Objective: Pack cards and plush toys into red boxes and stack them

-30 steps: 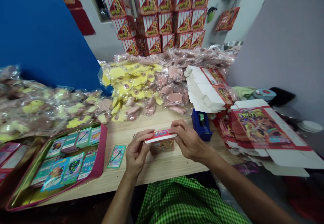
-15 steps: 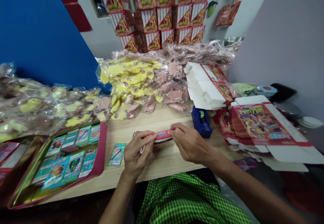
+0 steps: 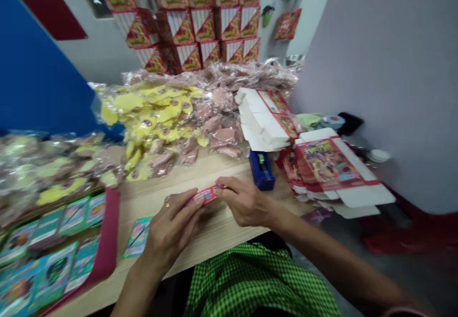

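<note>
Left hand [image 3: 175, 228] and right hand [image 3: 246, 203] gripping a small red printed packet [image 3: 204, 195] between them, just above a pale wooden table [image 3: 218, 221]. A ring on the left hand. Just beside the left wrist, a single card [image 3: 138, 237] on the table, then a red-rimmed tin tray [image 3: 109, 231] of cards. Ahead of the right hand, a blue tape dispenser [image 3: 262, 170]. Further right, flat printed box blanks [image 3: 329, 164]. Behind, yellow and pink toys in plastic bags [image 3: 153, 116] and stacked red boxes [image 3: 189, 21].
</note>
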Motion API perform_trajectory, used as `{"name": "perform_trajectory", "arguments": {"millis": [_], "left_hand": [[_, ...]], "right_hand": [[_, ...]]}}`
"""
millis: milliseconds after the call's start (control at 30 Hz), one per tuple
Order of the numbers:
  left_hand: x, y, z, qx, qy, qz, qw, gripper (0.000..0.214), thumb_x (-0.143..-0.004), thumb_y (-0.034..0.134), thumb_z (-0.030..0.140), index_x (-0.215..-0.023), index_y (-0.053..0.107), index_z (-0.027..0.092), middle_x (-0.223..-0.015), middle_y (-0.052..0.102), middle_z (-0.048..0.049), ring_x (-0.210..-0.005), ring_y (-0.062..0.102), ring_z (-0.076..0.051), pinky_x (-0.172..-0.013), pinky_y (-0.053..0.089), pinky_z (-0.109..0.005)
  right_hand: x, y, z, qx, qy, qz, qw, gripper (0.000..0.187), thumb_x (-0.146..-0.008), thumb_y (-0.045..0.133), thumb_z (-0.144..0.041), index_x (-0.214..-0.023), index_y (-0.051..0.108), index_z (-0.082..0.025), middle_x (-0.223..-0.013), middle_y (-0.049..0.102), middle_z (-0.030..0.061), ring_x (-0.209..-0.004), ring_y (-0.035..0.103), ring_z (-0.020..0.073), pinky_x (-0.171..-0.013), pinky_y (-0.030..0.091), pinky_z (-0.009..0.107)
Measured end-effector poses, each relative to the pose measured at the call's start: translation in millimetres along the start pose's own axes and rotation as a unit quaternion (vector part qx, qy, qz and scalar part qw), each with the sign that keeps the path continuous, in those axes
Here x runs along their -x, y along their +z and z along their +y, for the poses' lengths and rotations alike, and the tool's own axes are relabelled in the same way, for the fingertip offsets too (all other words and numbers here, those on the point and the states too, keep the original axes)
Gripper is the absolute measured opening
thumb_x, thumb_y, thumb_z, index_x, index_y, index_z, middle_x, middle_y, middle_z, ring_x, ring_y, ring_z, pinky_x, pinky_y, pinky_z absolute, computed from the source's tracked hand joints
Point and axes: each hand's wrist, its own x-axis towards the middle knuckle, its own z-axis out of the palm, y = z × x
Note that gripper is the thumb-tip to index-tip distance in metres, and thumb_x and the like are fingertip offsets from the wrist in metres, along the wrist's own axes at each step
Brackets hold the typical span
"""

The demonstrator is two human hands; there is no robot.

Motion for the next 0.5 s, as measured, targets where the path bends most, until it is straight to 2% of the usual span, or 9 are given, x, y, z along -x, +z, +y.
{"name": "perform_trajectory", "arguments": {"millis": [67,100,133,200,233,267,333,433,500], "left_hand": [[-2,4.7,1,-0.018,0.003,0.017,1.000,0.034,-0.093,0.068,0.014,-0.125,0.069,0.024,-0.118,0.076,-0.0095,-0.098,0.076,-0.022,-0.085,0.062,-0.033],[-3,8.2,1,-0.024,-0.002,0.033,0.999,0.033,-0.092,0.068,0.014,-0.123,0.071,0.023,-0.117,0.076,-0.0093,-0.096,0.075,-0.022,-0.085,0.061,-0.032],[-3,12.1,2,-0.026,-0.008,0.050,0.998,0.032,-0.091,0.069,0.013,-0.121,0.071,0.022,-0.115,0.076,-0.0092,-0.094,0.075,-0.021,-0.085,0.060,-0.032],[-5,20.7,5,-0.017,-0.015,0.079,0.997,0.031,-0.090,0.069,0.012,-0.119,0.072,0.021,-0.114,0.076,-0.0089,-0.092,0.074,-0.020,-0.083,0.058,-0.030],[-6,24.9,7,-0.010,-0.015,0.086,0.996,0.031,-0.091,0.069,0.012,-0.120,0.072,0.022,-0.114,0.075,-0.0085,-0.092,0.074,-0.020,-0.083,0.057,-0.030],[-6,28.6,10,-0.005,-0.015,0.090,0.996,0.032,-0.091,0.069,0.012,-0.121,0.072,0.022,-0.114,0.075,-0.0081,-0.092,0.073,-0.019,-0.084,0.057,-0.030],[-8,34.1,14,0.000,-0.017,0.091,0.996,0.034,-0.091,0.069,0.012,-0.123,0.071,0.023,-0.115,0.075,-0.0074,-0.093,0.072,-0.019,-0.086,0.057,-0.030],[-11,36.5,19,-0.001,-0.023,0.076,0.997,0.034,-0.091,0.069,0.011,-0.124,0.070,0.022,-0.115,0.074,-0.0083,-0.094,0.072,-0.020,-0.086,0.058,-0.032],[-12,35.2,21,0.005,-0.022,0.072,0.997,0.033,-0.091,0.069,0.011,-0.122,0.071,0.020,-0.115,0.073,-0.0096,-0.094,0.073,-0.020,-0.086,0.058,-0.032]], "right_hand": [[6,-7,1,-0.025,0.085,0.022,0.996,0.031,-0.091,0.043,-0.003,-0.115,0.057,-0.016,-0.122,0.061,0.0175,-0.117,0.060,0.0250,-0.095,0.058,0.041],[12,-11,4,-0.020,0.163,0.045,0.985,0.031,-0.091,0.044,-0.003,-0.115,0.058,-0.017,-0.123,0.060,0.0168,-0.120,0.059,0.0249,-0.099,0.056,0.042],[21,-16,9,-0.003,0.257,0.074,0.964,0.030,-0.089,0.047,-0.004,-0.113,0.060,-0.018,-0.123,0.060,0.0161,-0.120,0.060,0.0253,-0.100,0.055,0.043],[43,-24,24,0.041,0.430,0.123,0.894,0.023,-0.085,0.053,-0.007,-0.102,0.063,-0.018,-0.113,0.063,0.0150,-0.111,0.064,0.0272,-0.097,0.056,0.043],[55,-27,32,0.054,0.491,0.133,0.859,0.017,-0.083,0.056,-0.009,-0.094,0.064,-0.019,-0.103,0.064,0.0136,-0.102,0.066,0.0275,-0.093,0.058,0.042],[65,-28,40,0.055,0.531,0.132,0.835,0.010,-0.081,0.059,-0.010,-0.084,0.063,-0.020,-0.093,0.065,0.0116,-0.094,0.068,0.0270,-0.087,0.059,0.040],[78,-27,54,0.032,0.563,0.122,0.817,0.011,-0.081,0.062,-0.013,-0.073,0.059,-0.020,-0.076,0.063,0.0066,-0.075,0.069,0.0236,-0.071,0.060,0.034],[81,-19,60,-0.029,0.592,0.117,0.797,0.011,-0.088,0.057,-0.020,-0.077,0.057,-0.020,-0.069,0.064,0.0008,-0.053,0.066,0.0170,-0.049,0.052,0.024],[80,-14,57,-0.059,0.599,0.128,0.788,0.011,-0.092,0.053,-0.025,-0.083,0.057,-0.021,-0.071,0.065,-0.0010,-0.051,0.066,0.0154,-0.045,0.051,0.022]]}}
